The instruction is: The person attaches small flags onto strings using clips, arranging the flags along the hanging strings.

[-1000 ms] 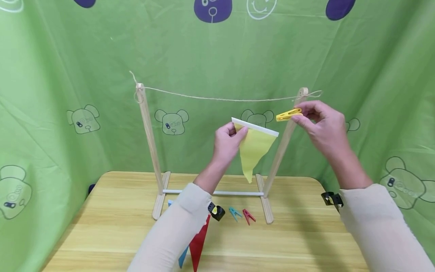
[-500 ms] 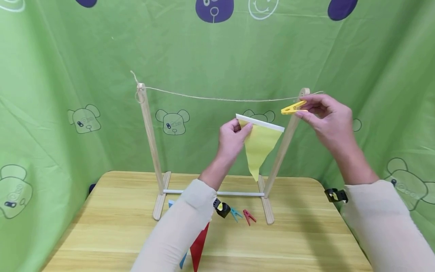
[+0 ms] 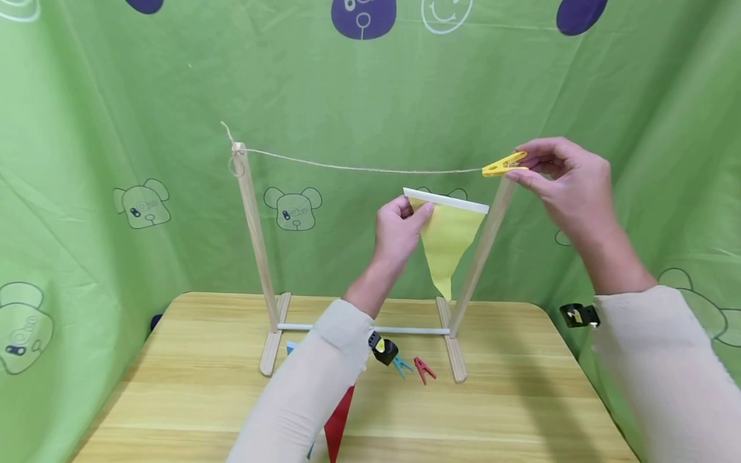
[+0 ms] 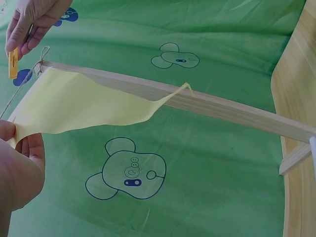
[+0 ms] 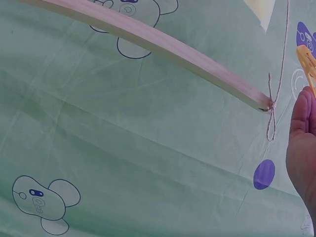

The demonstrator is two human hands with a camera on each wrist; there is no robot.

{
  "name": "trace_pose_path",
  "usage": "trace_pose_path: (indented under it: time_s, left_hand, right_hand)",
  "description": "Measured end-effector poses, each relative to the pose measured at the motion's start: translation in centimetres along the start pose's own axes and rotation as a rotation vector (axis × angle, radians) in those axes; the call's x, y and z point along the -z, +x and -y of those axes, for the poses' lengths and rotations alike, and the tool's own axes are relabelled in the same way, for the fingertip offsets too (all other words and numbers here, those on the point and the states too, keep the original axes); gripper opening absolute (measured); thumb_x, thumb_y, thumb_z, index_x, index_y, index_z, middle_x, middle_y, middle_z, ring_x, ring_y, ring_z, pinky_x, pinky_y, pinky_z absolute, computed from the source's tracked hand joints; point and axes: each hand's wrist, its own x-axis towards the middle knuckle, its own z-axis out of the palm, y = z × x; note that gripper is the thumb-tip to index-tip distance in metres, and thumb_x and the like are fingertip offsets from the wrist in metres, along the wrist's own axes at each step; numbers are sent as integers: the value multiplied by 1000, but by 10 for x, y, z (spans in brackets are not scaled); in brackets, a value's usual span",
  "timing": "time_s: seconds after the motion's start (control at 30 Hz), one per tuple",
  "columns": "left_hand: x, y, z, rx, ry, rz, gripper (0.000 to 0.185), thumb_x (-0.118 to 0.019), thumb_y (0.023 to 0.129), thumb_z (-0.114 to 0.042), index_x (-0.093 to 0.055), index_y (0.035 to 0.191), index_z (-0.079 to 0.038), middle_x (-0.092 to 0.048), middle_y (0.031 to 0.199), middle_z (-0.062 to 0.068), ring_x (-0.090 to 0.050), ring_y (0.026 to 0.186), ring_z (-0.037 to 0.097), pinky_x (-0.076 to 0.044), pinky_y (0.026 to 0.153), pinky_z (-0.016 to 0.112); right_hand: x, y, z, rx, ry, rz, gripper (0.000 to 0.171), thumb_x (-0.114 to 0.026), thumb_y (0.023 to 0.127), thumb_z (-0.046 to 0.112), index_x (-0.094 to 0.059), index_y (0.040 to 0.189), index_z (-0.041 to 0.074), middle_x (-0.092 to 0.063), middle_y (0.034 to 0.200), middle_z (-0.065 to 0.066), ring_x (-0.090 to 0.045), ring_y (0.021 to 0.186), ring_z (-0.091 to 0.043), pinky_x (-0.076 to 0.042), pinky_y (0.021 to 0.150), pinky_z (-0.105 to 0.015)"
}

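My left hand (image 3: 401, 233) pinches a yellow triangular pennant (image 3: 453, 238) near the left end of its white top band. The pennant hangs point down, a little below the string (image 3: 359, 168). My right hand (image 3: 573, 177) pinches a yellow clothespin (image 3: 503, 164) by its handle end. In the head view its nose overlaps the string close to the right post (image 3: 492, 225). The right wrist view shows the clothespin (image 5: 307, 66) apart from the string's knot (image 5: 272, 104) on the post. In the left wrist view the pennant (image 4: 84, 101) spreads out sideways from my fingers.
A wooden stand with a left post (image 3: 255, 238) and a white crossbar (image 3: 405, 330) stands on the wooden table (image 3: 492, 411). A teal clothespin (image 3: 402, 366) and a red clothespin (image 3: 424, 370) lie there. A red pennant (image 3: 339, 421) and a blue one are partly hidden under my left sleeve.
My right hand has lifted the yellow clothespin from below the string up to its height. My left hand has carried the yellow pennant slightly up and to the right.
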Motion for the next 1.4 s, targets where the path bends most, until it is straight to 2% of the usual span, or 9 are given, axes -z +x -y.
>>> trace_pose_path:
  time_s: [0.27, 0.57, 0.83, 1.07, 1.27, 1.4]
  left_hand:
    - [-6, 4, 3, 4, -23, -5, 20, -72, 94, -2, -71, 110, 9, -68, 86, 4, -64, 76, 10, -59, 72, 21]
    - [-12, 7, 1, -3, -36, -12, 20, -73, 93, -1, -71, 111, 9, -72, 100, 22, -66, 78, 11, -62, 75, 24]
    - [-20, 10, 0, -16, -39, -19, 18, -73, 93, -1, -71, 108, 10, -73, 101, 25, -66, 75, 9, -60, 71, 21]
    - [-24, 13, -2, -21, -46, -19, 18, -73, 93, -1, -71, 107, 8, -73, 92, 16, -65, 73, 9, -59, 69, 20]
    - [-28, 15, -4, -35, -48, -25, 17, -73, 93, 0, -71, 107, 9, -74, 98, 22, -65, 75, 10, -58, 70, 21]
    - [-30, 16, -5, -26, -44, -30, 17, -73, 92, 0, -71, 108, 8, -74, 99, 22, -65, 75, 10, -60, 71, 22]
  right_hand:
    - [4, 9, 4, 2, -69, 15, 33, -85, 85, 10, -75, 115, 2, -67, 90, 23, -63, 78, 4, -50, 72, -4]
    - [7, 17, 7, 62, -153, 38, 32, -85, 85, 13, -76, 113, 0, -64, 90, 27, -61, 76, 5, -49, 68, -3]
    - [10, 22, 10, 99, -182, 76, 30, -86, 84, 12, -77, 109, 0, -64, 87, 29, -61, 74, 6, -49, 66, -3]
    - [11, 27, 13, 144, -220, 69, 26, -86, 83, 12, -78, 105, 0, -61, 85, 34, -60, 72, 10, -49, 67, -2]
    - [11, 30, 11, 170, -252, 88, 24, -86, 83, 12, -79, 103, 1, -59, 84, 35, -60, 71, 11, -48, 66, -1]
    - [10, 32, 11, 163, -254, 98, 24, -86, 83, 13, -79, 103, 1, -59, 83, 36, -60, 71, 11, -49, 66, -2]
